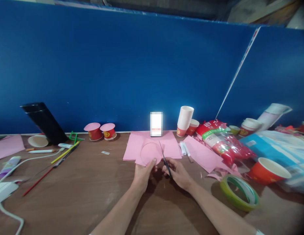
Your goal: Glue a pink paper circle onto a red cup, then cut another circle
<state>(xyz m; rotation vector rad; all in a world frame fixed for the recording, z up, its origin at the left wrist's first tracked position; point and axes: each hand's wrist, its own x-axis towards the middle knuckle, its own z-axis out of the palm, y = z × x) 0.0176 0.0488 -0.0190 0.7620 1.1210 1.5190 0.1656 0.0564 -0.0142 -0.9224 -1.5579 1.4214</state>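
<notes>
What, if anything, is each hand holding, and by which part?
Left hand: pink paper sheet with a circle outline, by its near edge. Right hand: black-handled metal scissors, by the handles.

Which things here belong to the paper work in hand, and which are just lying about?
Likely part of the job:
circle-marked pink paper, in the left hand
scissors, in the right hand
stacked pink sheets

Apparently just lying about:
black flask
tape roll
red plastic bag

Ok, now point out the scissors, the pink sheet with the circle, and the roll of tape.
Scissors [167, 167]: head view, on the dark handle.
Pink sheet [151, 153]: head view, inside the circle.
Roll of tape [229, 196]: head view, on its outer band.
</notes>
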